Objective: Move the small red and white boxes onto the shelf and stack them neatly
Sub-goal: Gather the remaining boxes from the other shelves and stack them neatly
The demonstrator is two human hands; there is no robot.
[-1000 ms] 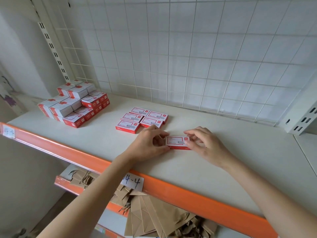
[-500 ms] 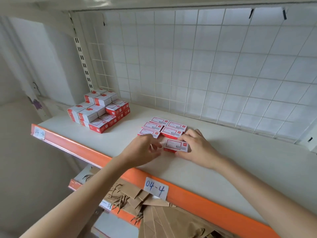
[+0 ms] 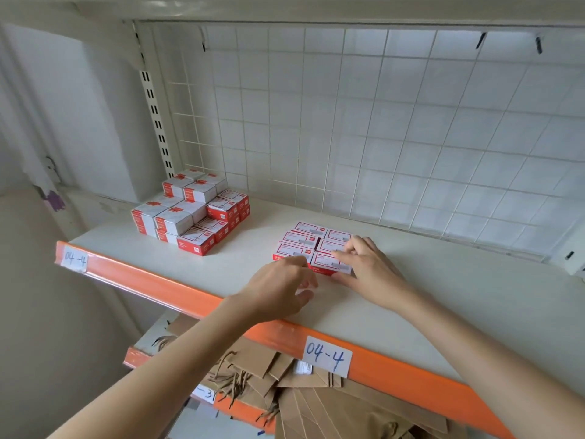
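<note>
Several small red and white boxes (image 3: 299, 239) lie flat in a tight two-column group on the white shelf (image 3: 443, 299). My right hand (image 3: 370, 270) holds the nearest right box (image 3: 327, 267) of that group, thumb against its front side and index finger across its top. The box sits flush against its neighbours. My left hand (image 3: 280, 288) hovers just in front of the group's left column, fingers loosely curled, holding nothing. A taller stack of red and white boxes (image 3: 193, 213) stands at the shelf's left back corner.
The shelf has an orange front edge (image 3: 177, 296) with paper labels reading 04-4 (image 3: 327, 356). A white wire grid (image 3: 380, 122) closes the back. Brown paper bags (image 3: 316, 394) fill the shelf below. A slotted upright (image 3: 155, 115) stands at the left.
Both hands carried one box from the shelf's front toward the back and set it against the flat group. My left hand has let go of it and drawn back slightly.
</note>
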